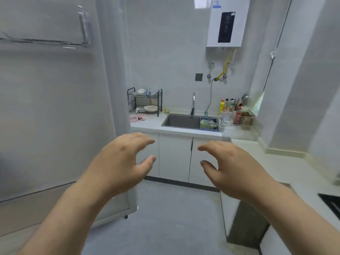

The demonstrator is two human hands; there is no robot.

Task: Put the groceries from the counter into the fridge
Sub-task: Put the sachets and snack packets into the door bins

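I see left hand (121, 161) and right hand (233, 168) spread, empty; clear plastic-wrapped groceries (239, 116) on pale counter (276, 162) look light, crinkly; I'd grasp from the sides.

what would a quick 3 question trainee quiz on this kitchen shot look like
1. True or false: the left hand is holding a grocery item.
2. What lies on the counter just below the dish rack? A) pink cloth B) black pan C) red apple
3. Fill in: the tap stands behind the ____.

Key:
1. False. Both the left hand and the right hand are open and empty.
2. A, the pink cloth.
3. The sink.
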